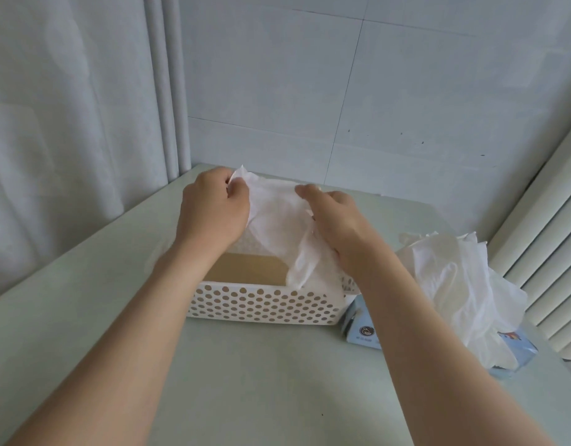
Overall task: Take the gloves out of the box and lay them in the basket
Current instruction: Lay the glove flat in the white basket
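The left hand [213,207], at ten o'clock over the basket [261,304], pinches an edge of a white glove [277,220] spread above it. The right hand [338,226] lies on the glove at two o'clock, with its grip hidden. At three o'clock is the box [363,333], topped with loose gloves [454,278].

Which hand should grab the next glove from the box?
Right. The box, with gloves spilling out, sits just right of the basket, nearest the right hand. The left hand pinches a glove on the side away from it.
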Motion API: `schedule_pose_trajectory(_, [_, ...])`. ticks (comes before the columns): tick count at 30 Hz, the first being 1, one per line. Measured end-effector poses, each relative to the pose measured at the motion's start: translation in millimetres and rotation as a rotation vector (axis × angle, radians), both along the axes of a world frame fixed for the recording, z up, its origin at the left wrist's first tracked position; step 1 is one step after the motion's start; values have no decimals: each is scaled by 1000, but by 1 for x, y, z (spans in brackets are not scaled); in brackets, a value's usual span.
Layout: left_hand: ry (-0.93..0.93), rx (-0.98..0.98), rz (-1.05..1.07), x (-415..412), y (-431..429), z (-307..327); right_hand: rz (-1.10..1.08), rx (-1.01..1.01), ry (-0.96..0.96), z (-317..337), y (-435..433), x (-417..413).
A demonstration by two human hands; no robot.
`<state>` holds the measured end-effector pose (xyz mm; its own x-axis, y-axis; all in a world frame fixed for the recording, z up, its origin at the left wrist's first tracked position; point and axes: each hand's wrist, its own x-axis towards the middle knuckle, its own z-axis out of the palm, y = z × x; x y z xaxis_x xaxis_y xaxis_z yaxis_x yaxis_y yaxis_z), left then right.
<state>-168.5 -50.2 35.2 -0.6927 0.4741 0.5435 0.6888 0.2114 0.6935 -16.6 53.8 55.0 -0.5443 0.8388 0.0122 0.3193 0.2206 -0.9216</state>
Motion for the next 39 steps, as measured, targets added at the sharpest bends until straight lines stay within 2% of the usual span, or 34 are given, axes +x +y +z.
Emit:
schedule_pose_trajectory(2, [-3, 71, 17, 8, -2, 7, 35, -10, -46, 5, -4, 7])
schedule_pose_trajectory(4, [-36, 124, 9, 15, -3, 11, 61, 66, -45, 4, -3, 9])
schedule_pose_trajectory(9, [-331, 331, -71, 21, -3, 16, -3, 208, -90, -3, 4, 1])
schedule_pose_trajectory(17, [-521, 288, -207, 37, 0, 20, -77, 193, -36, 12, 9, 16])
schedule_pose_trajectory(19, [-526, 201, -208, 36, -2, 21, -48, 243, -72, 14, 8, 17])
schedule_pose_trajectory(20, [-471, 106, -181, 33, -4, 19, -24, 284, -100, 12, 7, 16])
schedule_pose_trajectory(24, [-106, -407, 30, 17, -17, 7, 142, 497, -342, -7, 2, 3])
schedule_pose_trajectory(27, [-8, -716, 112, 12, -24, 5, 169, 601, -416, -14, 2, -2])
schedule_pose_trajectory(32, [36, -933, 153, 13, -33, 9, 274, 641, -543, -21, -1, -7])
schedule_pose_trajectory(35, [131, -1021, 121, 20, -35, 10, 380, 674, -623, -28, -4, -8])
schedule_pose_trajectory(38, [299, -1050, 43, 16, -29, 4, 492, 569, -640, -33, -4, -9])
schedule_pose_trajectory(39, [296, -1044, -10, 13, -27, 2, 519, 538, -666, -34, -4, -9])
